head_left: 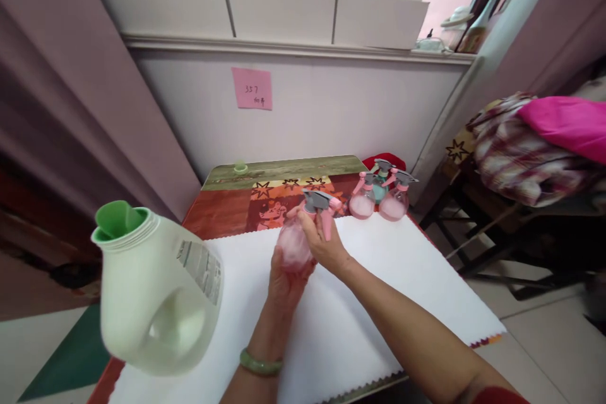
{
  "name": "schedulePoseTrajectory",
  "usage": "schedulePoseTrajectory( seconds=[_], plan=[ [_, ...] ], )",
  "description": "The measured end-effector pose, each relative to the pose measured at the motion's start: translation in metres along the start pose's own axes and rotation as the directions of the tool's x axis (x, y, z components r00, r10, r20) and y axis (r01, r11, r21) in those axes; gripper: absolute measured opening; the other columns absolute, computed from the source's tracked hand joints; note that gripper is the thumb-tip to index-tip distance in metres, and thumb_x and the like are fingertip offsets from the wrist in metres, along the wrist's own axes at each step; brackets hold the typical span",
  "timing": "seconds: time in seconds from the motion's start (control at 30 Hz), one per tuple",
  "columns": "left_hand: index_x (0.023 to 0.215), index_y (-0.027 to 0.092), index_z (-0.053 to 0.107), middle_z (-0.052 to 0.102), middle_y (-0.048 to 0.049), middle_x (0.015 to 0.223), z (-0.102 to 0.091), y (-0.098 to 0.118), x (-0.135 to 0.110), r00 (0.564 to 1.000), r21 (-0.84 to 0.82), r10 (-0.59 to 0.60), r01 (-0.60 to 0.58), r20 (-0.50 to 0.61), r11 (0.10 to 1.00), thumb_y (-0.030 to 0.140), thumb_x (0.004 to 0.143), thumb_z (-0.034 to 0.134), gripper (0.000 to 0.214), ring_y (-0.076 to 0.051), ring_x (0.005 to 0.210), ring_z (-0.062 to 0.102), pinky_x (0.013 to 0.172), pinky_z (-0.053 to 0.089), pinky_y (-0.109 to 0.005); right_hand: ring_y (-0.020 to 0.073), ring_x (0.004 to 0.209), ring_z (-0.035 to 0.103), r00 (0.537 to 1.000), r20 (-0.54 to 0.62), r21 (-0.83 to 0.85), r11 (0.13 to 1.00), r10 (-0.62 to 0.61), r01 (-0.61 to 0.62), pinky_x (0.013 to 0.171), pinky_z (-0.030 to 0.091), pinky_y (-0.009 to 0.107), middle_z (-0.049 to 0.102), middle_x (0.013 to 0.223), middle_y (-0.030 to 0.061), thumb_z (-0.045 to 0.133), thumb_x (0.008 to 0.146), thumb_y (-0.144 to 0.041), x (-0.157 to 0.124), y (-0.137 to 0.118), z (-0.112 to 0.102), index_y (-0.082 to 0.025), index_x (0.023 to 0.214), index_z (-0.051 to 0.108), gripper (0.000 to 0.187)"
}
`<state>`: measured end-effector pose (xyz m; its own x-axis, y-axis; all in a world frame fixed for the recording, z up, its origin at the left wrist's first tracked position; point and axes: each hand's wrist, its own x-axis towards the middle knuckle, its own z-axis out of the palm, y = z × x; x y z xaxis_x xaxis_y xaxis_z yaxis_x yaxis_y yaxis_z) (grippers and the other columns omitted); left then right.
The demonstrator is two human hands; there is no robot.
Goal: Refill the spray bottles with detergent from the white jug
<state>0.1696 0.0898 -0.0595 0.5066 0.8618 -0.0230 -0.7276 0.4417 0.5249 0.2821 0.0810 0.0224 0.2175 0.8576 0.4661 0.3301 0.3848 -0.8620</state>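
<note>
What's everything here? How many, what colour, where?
Held spray bottle: one, pink, in both hands
Pink spray bottles: two, pink, table's back right corner
Green spray bottle: one, green, behind them
Red thing: one, red, behind the bottles
Jug: one, pale green, table's left
Spout: one, green, in jug's mouth
Round thing: one, light green, table's back edge
Sheet: one, white, on table
Table: one, red and green print, below sheet
Note: one, pink, on wall
Panels: several, white, above note
Ledge bottle: one, pale and brown, upper right
Cloth pile: one, plaid and pink, right
Curtain: one, purple, left
Bangle: one, green, left wrist
Sleeve: one, red, right arm
Left hand: one, bare, under bottle
Right hand: one, bare, bottle's neck
</note>
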Motion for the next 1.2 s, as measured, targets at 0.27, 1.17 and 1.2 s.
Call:
schedulePoseTrajectory(
  seconds=[0.27, 1.17, 1.2],
  plan=[
    [0.134, 0.028, 0.064, 0.067, -0.0075, 0.135, 0.013, 0.0, 0.004, 0.977, 0.008, 0.196, -0.196, -0.08, 0.98, 0.081, 0.083, 0.052, 0.075, -0.03, 0.139, 0.051, 0.108, 0.05, -0.038, 0.0327, 0.124, 0.063, 0.979, 0.093, -0.169, 0.971, 0.184, -0.166, 0.099, 0.056, 0.047, 0.06, 0.142, 0.0129, 0.086, 0.065, -0.048, -0.018, -0.004, 0.01, -0.023, 0.152, 0.035, 0.105],
    [0.077, 0.019, 0.07, 0.063, 0.0026, 0.06, -0.009, -0.017, 0.014, 0.95, 0.819, 0.299, -0.101, -0.089, 0.565, 0.035, 0.069, 0.086, 0.024, -0.012, 0.055, 0.058, 0.058, 0.049, -0.025, 0.0333, 0.105, 0.069, 0.822, -0.514, -0.577, 0.611, 0.245, -0.542, 0.079, 0.056, 0.042, 0.06, 0.134, 0.0138, 0.079, 0.065, -0.049, -0.051, 0.11, -0.191, -0.025, 0.152, 0.031, 0.102],
    [0.072, 0.019, 0.069, 0.062, 0.0025, 0.057, -0.007, -0.017, 0.014, 0.949, 0.818, 0.3, -0.096, -0.097, 0.567, 0.035, 0.069, 0.086, 0.024, -0.011, 0.053, 0.057, 0.057, 0.047, -0.024, 0.0334, 0.107, 0.068, 0.829, -0.502, -0.578, 0.618, 0.246, -0.533, 0.08, 0.055, 0.041, 0.061, 0.133, 0.0132, 0.079, 0.065, -0.048, -0.05, 0.114, -0.192, -0.025, 0.153, 0.029, 0.104]
  ],
)
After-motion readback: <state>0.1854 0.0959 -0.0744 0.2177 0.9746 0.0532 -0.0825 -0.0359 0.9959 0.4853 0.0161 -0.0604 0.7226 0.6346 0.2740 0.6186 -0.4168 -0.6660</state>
